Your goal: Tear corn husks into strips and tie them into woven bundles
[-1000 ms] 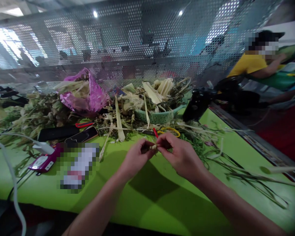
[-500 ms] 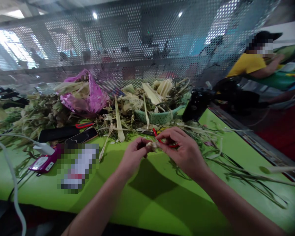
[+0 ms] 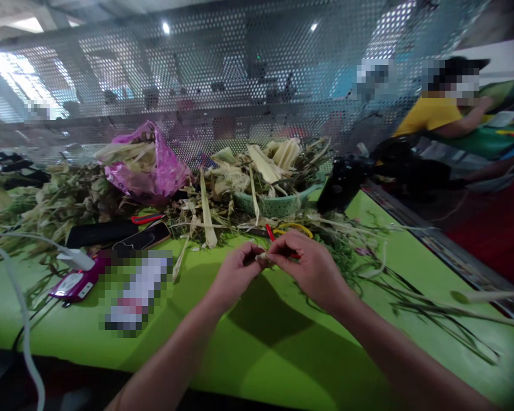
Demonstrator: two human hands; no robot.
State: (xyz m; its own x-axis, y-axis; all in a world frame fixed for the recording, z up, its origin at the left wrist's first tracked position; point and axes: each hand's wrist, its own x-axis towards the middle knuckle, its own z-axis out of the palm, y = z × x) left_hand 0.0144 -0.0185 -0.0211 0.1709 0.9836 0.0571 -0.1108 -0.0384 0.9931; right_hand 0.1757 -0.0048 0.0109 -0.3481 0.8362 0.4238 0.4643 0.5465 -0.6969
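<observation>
In the head view, my left hand [image 3: 235, 271] and my right hand [image 3: 310, 268] meet over the green tabletop [image 3: 223, 359]. Both are closed, thumb against fingers, on the same small pale piece of plant material [image 3: 264, 258], perhaps dried husk. The fingertips cover most of it, so its exact shape is hidden. Just behind my right hand lies a tool with a red handle [image 3: 269, 231], partly covered by the fingers. A yellow loop-shaped handle [image 3: 297, 228] shows beyond it; I cannot tell whether they belong together.
A green basket [image 3: 278, 204] heaped with dry husks stands behind my hands, beside a pink plastic bag [image 3: 169, 171]. Phones [image 3: 143, 238], a purple power box [image 3: 77, 282] and a white cable [image 3: 23, 308] lie left. Long stems [image 3: 437, 308] cover the right side. Further right sits a person in yellow [image 3: 432, 114].
My right hand has shifted slightly left and down, and its fingers cover more of the pale piece. More of the yellow handle shows behind it. The left hand is nearly still.
</observation>
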